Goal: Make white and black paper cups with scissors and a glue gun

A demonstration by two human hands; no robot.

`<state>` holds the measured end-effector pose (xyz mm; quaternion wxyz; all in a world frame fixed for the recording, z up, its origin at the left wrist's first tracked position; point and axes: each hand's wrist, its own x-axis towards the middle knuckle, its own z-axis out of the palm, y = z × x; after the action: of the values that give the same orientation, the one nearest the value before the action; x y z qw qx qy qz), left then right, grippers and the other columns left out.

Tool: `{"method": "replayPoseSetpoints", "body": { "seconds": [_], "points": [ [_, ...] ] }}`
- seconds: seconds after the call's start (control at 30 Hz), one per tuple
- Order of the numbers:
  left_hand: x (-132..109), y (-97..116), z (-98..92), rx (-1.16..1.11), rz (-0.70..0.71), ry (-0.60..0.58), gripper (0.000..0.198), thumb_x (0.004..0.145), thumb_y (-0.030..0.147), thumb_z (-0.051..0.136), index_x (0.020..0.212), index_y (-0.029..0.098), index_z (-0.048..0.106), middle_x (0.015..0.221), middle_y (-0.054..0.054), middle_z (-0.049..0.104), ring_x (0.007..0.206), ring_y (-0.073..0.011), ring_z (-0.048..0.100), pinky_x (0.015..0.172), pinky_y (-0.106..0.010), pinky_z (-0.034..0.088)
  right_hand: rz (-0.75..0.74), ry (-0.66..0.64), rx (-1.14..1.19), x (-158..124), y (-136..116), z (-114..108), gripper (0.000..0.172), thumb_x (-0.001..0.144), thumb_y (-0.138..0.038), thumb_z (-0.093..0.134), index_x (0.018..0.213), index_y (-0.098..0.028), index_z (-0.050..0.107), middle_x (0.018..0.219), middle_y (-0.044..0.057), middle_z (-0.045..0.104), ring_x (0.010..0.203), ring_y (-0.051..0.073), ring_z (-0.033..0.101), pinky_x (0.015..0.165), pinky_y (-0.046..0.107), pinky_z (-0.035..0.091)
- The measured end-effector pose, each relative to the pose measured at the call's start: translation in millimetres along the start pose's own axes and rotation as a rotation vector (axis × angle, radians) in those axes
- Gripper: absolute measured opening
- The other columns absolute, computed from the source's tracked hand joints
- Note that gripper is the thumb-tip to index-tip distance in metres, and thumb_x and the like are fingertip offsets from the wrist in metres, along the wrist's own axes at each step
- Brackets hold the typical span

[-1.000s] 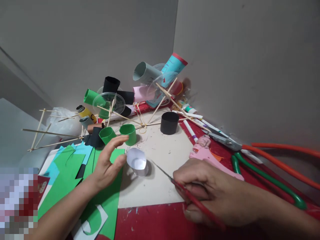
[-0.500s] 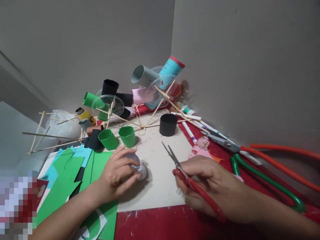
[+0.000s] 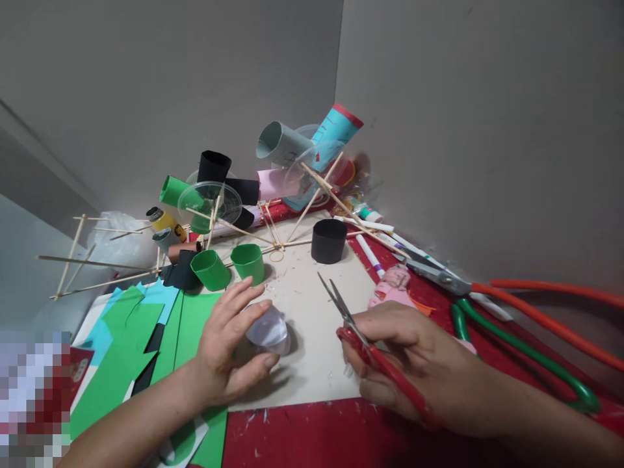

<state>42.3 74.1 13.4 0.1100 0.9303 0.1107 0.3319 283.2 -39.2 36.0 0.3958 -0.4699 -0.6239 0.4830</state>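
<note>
My left hand (image 3: 236,348) is open beside a small whitish, translucent rounded piece (image 3: 269,329) that rests on the cream sheet (image 3: 312,383). Its fingers and thumb are spread around the piece's left side, and whether a fingertip touches it I cannot tell. Red-handled scissors (image 3: 373,361) are gripped in my right hand (image 3: 414,364), their blades slightly apart and pointing up to the left. A small clear bit shows under the right fingers. Beyond the left hand stand two green paper rings (image 3: 247,263), with a black paper ring (image 3: 329,241) farther right.
At the back, a stick frame (image 3: 307,208) carries clear discs with paper tubes (image 3: 283,144). Cut green paper (image 3: 112,364) lies at left. Large shears with orange and green handles (image 3: 526,344) lie at right, near markers (image 3: 370,255) and pink crumpled material (image 3: 392,286). Grey walls close the back.
My left fingers have spread and drawn back to the left from the whitish piece, which now shows more fully. My right hand keeps the scissors almost where they were.
</note>
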Motion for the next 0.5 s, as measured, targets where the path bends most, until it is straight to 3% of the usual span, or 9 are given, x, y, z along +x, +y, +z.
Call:
{"method": "replayPoseSetpoints", "body": {
  "seconds": [0.17,0.33,0.43,0.5],
  "points": [
    [-0.8,-5.7,8.7,-0.052,-0.047,-0.204,0.069,0.085,0.032,0.065,0.146,0.024,0.035,0.146,-0.018,0.045,0.136,-0.032,0.043,0.108,-0.053,0.039,-0.016,-0.001,-0.012,0.1,-0.1,0.7,0.04,0.072,-0.025,0.065,0.056,-0.022,0.028,0.048,-0.008,0.028,0.044,0.007,0.028,0.042,0.023,0.02],
    [-4.5,-5.2,11.6,-0.179,-0.151,-0.068,0.089,0.08,0.032,0.072,0.153,0.027,0.02,0.155,-0.018,0.029,0.14,-0.0361,0.035,0.108,-0.054,0.039,-0.011,0.039,-0.015,1.3,-3.1,0.1,0.039,0.072,-0.03,0.061,0.057,-0.023,0.025,0.05,-0.007,0.029,0.047,0.008,0.029,0.043,0.024,0.02],
    [-6.3,-7.1,13.9,-0.266,-0.286,-0.086,0.094,0.08,0.031,0.073,0.153,0.031,0.015,0.152,-0.018,0.036,0.131,-0.0338,0.047,0.105,-0.052,0.042,-0.035,0.077,-0.019,1.8,-4.8,0.1,0.039,0.073,-0.029,0.06,0.057,-0.023,0.025,0.052,-0.006,0.029,0.048,0.008,0.028,0.043,0.023,0.021],
    [-7.6,-8.7,16.2,-0.301,-0.359,-0.105,0.096,0.078,0.03,0.075,0.153,0.033,0.016,0.147,-0.017,0.043,0.13,-0.0334,0.048,0.106,-0.053,0.041,-0.03,0.082,0.0,1.9,-5.3,0.3,0.038,0.074,-0.029,0.06,0.057,-0.023,0.026,0.052,-0.006,0.03,0.048,0.008,0.028,0.043,0.023,0.023]
  ]
}}
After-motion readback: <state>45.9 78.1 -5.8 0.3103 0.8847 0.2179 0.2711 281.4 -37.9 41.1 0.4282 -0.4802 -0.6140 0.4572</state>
